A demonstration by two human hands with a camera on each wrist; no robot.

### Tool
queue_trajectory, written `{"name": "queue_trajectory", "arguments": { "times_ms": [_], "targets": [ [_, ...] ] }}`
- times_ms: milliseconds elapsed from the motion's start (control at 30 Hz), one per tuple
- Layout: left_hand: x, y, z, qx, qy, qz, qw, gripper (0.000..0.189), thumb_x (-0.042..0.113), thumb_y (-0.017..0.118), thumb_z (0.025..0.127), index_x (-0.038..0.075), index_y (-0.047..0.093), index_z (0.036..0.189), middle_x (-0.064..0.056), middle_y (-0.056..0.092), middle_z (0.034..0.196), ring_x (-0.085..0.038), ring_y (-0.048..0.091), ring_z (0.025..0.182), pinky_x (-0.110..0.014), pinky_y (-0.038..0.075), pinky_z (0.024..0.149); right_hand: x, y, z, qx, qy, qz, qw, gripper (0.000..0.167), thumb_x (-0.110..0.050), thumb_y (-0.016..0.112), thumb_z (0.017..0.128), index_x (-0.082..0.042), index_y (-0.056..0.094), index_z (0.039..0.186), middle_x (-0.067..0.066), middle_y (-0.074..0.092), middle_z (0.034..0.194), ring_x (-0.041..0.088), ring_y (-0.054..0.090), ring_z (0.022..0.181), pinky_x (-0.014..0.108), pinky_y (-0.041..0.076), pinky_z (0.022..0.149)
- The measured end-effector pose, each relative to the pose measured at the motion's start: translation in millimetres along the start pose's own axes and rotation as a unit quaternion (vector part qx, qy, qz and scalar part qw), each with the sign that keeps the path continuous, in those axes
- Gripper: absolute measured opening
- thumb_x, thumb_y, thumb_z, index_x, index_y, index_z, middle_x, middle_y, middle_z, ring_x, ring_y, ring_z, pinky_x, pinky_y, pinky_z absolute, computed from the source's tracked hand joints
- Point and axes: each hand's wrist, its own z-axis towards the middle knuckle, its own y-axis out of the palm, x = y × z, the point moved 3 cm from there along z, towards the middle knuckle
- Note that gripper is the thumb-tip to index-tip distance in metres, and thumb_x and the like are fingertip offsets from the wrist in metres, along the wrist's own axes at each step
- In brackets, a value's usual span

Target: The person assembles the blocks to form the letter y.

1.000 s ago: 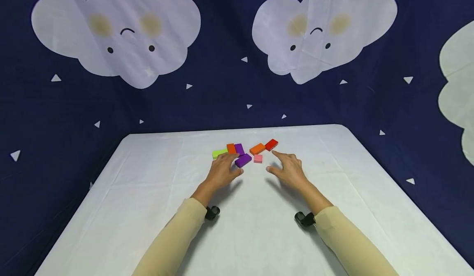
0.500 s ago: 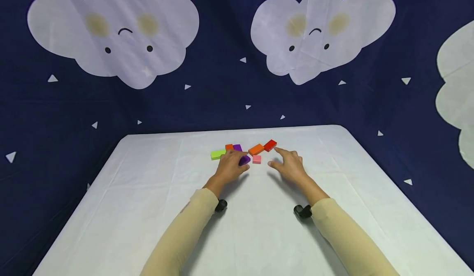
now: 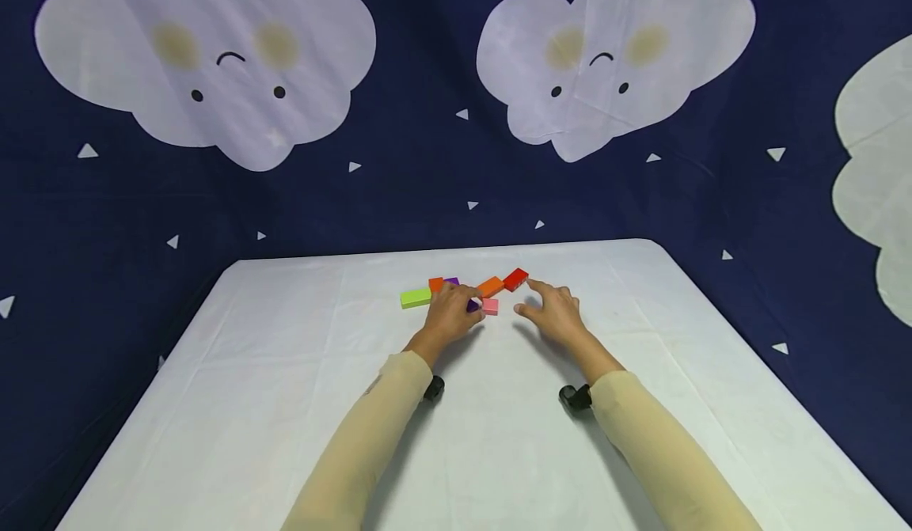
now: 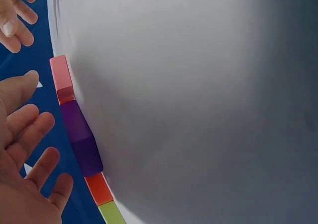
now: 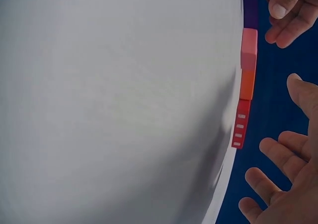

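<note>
The left hand point(image 3: 449, 313) hides some of a purple block point(image 3: 473, 306) — fingers apart. The right hand point(image 3: 559, 315) — fingers apart too — is near a red block point(image 3: 516, 279).

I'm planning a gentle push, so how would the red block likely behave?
The red block looks stiff, given its crisp, straight edges. Lying flat on the white surface, it would probably slide rather than roll or tip. Pushed toward the orange block right beside it, it may nudge that one too.
</note>
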Motion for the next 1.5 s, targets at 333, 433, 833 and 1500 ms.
{"name": "queue_trajectory", "arguments": {
  "times_ms": [333,433,833,1500],
  "targets": [
    [1.8,1.4,8.1,-0.012,0.027,0.015,0.9995,0.039,0.026,0.069,0.084,0.018,0.064,0.121,-0.002,0.063,0.123,-0.025,0.045,0.118,-0.04,0.035,0.094,0.9,3.3,11.0,-0.001,0.0,0.0,1.0,0.068,-0.043,0.064,0.085,-0.011,0.043,0.141,0.014,0.05,0.141,0.04,0.042,0.122,0.053,0.027,0.096],
    [0.2,2.7,11.2,-0.024,0.022,0.002,0.9995,0.041,0.026,0.069,0.084,0.018,0.063,0.123,-0.002,0.064,0.119,-0.024,0.045,0.116,-0.038,0.034,0.092,0.0,6.2,13.9,-0.004,0.0,-0.001,1.0,0.068,-0.044,0.063,0.085,-0.012,0.043,0.141,0.013,0.05,0.141,0.04,0.042,0.123,0.053,0.027,0.096],
    [-3.2,5.4,22.7,-0.041,0.033,0.011,0.9985,0.04,0.021,0.068,0.084,0.019,0.063,0.124,-0.001,0.063,0.114,-0.025,0.043,0.113,-0.042,0.033,0.096,-0.4,11.2,32.4,0.005,0.008,0.001,1.0,0.068,-0.043,0.066,0.083,-0.012,0.045,0.14,0.013,0.05,0.141,0.04,0.043,0.12,0.052,0.029,0.094],
    [3.7,14.3,23.8,-0.066,0.016,0.01,0.9977,0.034,0.023,0.072,0.081,0.019,0.069,0.115,-0.001,0.064,0.122,-0.022,0.045,0.11,-0.037,0.031,0.089,7.9,11.2,57.9,0.008,0.062,0.012,0.998,0.075,-0.043,0.067,0.082,-0.011,0.039,0.143,0.013,0.045,0.145,0.04,0.038,0.124,0.052,0.028,0.096]
  ]
}}
